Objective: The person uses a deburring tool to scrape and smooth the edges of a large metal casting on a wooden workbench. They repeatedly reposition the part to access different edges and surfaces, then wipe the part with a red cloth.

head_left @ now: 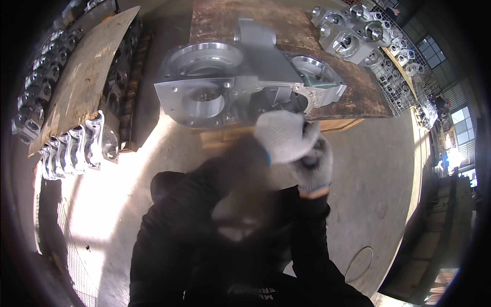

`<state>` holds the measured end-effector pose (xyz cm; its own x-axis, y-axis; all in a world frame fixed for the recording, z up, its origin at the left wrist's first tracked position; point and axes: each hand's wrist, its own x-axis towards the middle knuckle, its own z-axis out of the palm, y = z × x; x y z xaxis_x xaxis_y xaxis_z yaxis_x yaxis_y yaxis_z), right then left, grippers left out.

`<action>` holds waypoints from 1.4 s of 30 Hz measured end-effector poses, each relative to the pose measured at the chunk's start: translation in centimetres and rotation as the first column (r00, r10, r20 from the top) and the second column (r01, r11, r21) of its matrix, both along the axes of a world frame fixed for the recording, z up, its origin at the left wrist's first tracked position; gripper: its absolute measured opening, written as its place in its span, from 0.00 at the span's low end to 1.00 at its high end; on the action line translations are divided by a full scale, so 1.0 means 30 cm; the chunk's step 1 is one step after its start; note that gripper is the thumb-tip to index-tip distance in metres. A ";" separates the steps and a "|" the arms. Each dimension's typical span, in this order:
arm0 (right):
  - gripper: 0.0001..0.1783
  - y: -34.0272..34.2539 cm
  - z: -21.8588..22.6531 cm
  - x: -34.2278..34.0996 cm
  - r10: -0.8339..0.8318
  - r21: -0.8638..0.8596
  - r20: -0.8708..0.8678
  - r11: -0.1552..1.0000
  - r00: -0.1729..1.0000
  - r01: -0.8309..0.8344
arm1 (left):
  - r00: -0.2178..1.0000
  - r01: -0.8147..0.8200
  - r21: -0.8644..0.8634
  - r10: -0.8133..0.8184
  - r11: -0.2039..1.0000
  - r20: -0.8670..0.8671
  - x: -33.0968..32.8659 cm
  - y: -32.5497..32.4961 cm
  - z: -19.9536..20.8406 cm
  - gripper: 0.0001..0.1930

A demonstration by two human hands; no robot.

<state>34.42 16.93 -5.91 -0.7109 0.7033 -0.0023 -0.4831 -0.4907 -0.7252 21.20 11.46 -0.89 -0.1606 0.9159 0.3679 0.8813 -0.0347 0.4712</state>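
Machined metal casting (261,66), long axis left-right, lies just ahead of nearer left hand (281,135); right hand (314,166) farther back; cannot tell whether fingers grip anything.

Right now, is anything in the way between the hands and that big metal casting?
Nothing visible: the left hand and right hand are close together at the near side of the metal casting. Whether either touches it, I can't tell.
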 end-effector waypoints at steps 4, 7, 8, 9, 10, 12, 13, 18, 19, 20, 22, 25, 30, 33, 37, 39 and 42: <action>0.18 -0.026 0.021 -0.011 -0.431 0.523 0.323 0.823 0.842 0.221 | 0.985 -0.123 0.084 0.111 0.989 0.128 -0.010 -0.002 -0.041 0.23; 0.15 -0.020 0.034 -0.061 -0.019 -0.145 0.057 0.989 0.998 0.027 | 0.985 -0.088 0.037 0.081 0.995 0.150 -0.036 -0.017 -0.064 0.20; 0.13 -0.022 0.037 -0.068 0.043 -0.090 0.051 0.995 0.998 -0.039 | 0.994 -0.053 0.075 0.046 0.996 0.094 -0.046 -0.045 -0.056 0.20; 0.11 -0.015 0.036 -0.095 -0.082 -0.159 0.233 0.980 0.969 0.121 | 1.000 -0.008 0.084 0.006 0.996 0.026 -0.058 -0.077 -0.042 0.20; 0.12 -0.013 0.033 -0.114 -0.182 -0.211 0.423 0.933 0.888 0.292 | 0.997 -0.023 0.406 0.053 0.914 -0.064 -0.052 -0.110 -0.016 0.14; 0.14 -0.021 0.034 -0.142 -0.120 -0.285 0.296 0.936 0.948 0.207 | 0.899 -0.027 0.516 0.246 0.856 -0.361 -0.113 -0.190 0.053 0.19; 0.14 -0.033 0.031 -0.152 0.023 -0.290 0.038 0.957 0.999 -0.011 | 0.841 -0.081 0.582 0.369 0.809 -0.396 -0.180 -0.204 0.096 0.25; 0.12 -0.052 0.069 -0.130 -0.019 -0.722 -0.355 0.641 0.935 -0.261 | 0.890 -0.383 -0.048 0.355 0.922 -0.288 -0.441 -0.220 0.146 0.31; 0.12 -0.046 0.070 -0.131 0.053 -0.626 -0.258 0.751 0.965 -0.208 | 0.887 -0.392 -0.101 0.346 0.914 -0.305 -0.465 -0.207 0.127 0.32; 0.11 -0.038 0.070 -0.125 0.061 -0.517 -0.127 0.848 0.990 -0.118 | 0.883 -0.386 -0.066 0.347 0.920 -0.316 -0.472 -0.198 0.114 0.33; 0.12 -0.019 0.068 -0.127 0.058 -0.366 0.083 0.930 0.995 -0.024 | 0.844 -0.377 0.060 0.370 0.924 -0.389 -0.464 -0.198 0.107 0.36; 0.14 -0.007 0.061 -0.140 0.028 -0.576 -0.146 0.810 0.989 -0.108 | 0.863 -0.342 -0.121 0.260 0.932 -0.433 -0.428 -0.228 0.193 0.36; 0.11 -0.042 0.068 -0.157 0.019 -0.177 0.193 0.984 0.981 0.016 | 0.938 -0.311 -0.355 0.344 0.881 0.031 -0.385 -0.311 0.299 0.26; 0.11 -0.012 0.105 -0.153 0.036 -0.326 0.079 0.945 0.996 -0.008 | 0.946 -0.293 -0.026 0.286 0.956 -0.152 -0.394 -0.345 0.167 0.19; 0.13 -0.036 0.094 -0.118 -0.029 -0.239 0.209 0.968 0.977 0.080 | 0.916 -0.333 0.119 0.351 0.935 -0.196 -0.435 -0.268 0.097 0.15; 0.10 -0.024 0.072 -0.175 -0.128 0.010 0.303 0.991 0.944 0.131 | 0.935 -0.301 0.145 0.322 0.943 -0.152 -0.437 -0.242 0.089 0.14; 0.11 -0.043 0.067 -0.170 -0.090 -0.039 0.227 0.994 0.970 0.101 | 0.938 -0.294 0.114 0.310 0.949 -0.159 -0.421 -0.245 0.094 0.14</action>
